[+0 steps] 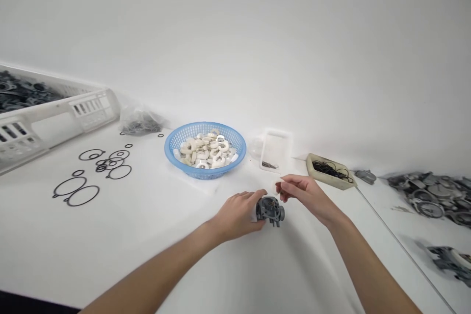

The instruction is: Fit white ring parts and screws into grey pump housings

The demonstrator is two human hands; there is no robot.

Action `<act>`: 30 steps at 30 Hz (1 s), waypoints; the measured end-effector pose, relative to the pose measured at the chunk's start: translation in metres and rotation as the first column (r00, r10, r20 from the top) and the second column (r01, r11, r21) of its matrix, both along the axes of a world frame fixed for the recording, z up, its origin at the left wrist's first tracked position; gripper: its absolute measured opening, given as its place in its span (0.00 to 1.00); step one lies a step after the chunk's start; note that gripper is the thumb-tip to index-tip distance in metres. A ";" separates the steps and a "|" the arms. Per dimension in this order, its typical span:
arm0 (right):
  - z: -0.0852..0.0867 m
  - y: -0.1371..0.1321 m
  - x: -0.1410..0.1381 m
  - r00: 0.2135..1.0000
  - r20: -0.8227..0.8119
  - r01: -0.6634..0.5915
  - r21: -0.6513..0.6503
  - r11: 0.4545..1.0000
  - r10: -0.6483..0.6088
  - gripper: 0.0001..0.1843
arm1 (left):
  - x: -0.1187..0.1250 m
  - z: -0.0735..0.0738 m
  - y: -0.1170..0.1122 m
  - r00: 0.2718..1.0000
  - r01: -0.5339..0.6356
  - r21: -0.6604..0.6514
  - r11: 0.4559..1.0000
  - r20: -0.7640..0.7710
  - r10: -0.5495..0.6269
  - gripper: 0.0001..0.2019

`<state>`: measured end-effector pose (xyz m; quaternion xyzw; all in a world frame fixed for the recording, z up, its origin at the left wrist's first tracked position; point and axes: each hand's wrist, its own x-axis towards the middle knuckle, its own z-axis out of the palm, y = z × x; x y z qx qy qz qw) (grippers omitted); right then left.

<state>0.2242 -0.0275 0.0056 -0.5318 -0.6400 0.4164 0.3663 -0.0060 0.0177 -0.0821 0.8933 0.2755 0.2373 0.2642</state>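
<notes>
My left hand [239, 213] is closed around a grey metal carburetor body [271, 210], its hollow side facing up. Just above and to the right of it, my right hand [300, 191] pinches a small white float [275, 186], mostly hidden behind the fingers. Beyond my hands stands a blue mesh basket [170, 149] heaped with similar white floats [206, 149]. A shallow white tray [274, 140] with a few thin metal pins [270, 165] lies behind my right hand.
Black rubber rings [84, 195] are scattered at left, near a plastic bag [142, 121] of small parts and a white crate [55, 125] of dark parts. At right are a cream tray [333, 182] of black rings, piled metal castings [434, 196] and another carburetor body [451, 260].
</notes>
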 end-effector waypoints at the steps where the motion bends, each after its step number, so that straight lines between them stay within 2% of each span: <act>1: -0.008 -0.004 0.005 0.999 0.012 0.034 0.016 0.999 -0.035 0.26 | 0.000 0.000 0.000 1.000 -0.003 -0.006 1.000 0.003 0.003 0.30; 5: -0.037 -0.012 0.010 0.985 0.047 0.158 0.160 0.974 -0.167 0.19 | 0.000 0.000 0.001 1.000 -0.012 -0.017 1.000 0.003 0.012 0.29; 7: -0.047 -0.016 0.005 0.979 0.076 0.166 0.259 0.952 -0.191 0.15 | 0.000 -0.001 0.000 1.000 -0.019 -0.024 1.000 0.005 0.019 0.32; 9: -0.054 -0.021 -0.001 0.972 0.163 0.099 0.377 0.921 -0.171 0.10 | -0.002 -0.001 -0.001 0.999 -0.026 -0.052 0.998 0.017 0.027 0.36; 11: -0.060 -0.025 -0.006 0.942 0.289 0.006 0.497 0.868 -0.172 0.05 | -0.002 0.000 -0.003 0.998 -0.035 -0.107 0.994 0.039 0.040 0.37; 14: -0.069 -0.026 -0.011 0.888 0.395 -0.070 0.618 0.783 -0.233 0.02 | -0.001 0.003 -0.007 0.994 -0.042 -0.191 0.981 0.090 0.060 0.29; 16: -0.073 -0.026 -0.013 0.880 0.408 -0.088 0.645 0.759 -0.244 0.04 | 0.001 0.004 -0.008 0.988 -0.037 -0.225 0.974 0.141 0.070 0.22; 19: -0.071 -0.026 -0.013 0.894 0.397 -0.096 0.621 0.778 -0.206 0.08 | 0.006 0.004 -0.008 0.976 -0.034 -0.265 0.964 0.199 0.089 0.16; 24: -0.056 -0.033 -0.007 0.928 0.360 -0.099 0.493 0.865 -0.098 0.18 | 0.010 0.005 -0.006 0.964 -0.020 -0.322 0.946 0.243 0.104 0.12; 30: -0.052 -0.037 0.010 0.951 0.308 -0.038 0.213 0.976 -0.030 0.30 | 0.011 0.003 -0.004 0.950 -0.016 -0.358 0.934 0.286 0.126 0.14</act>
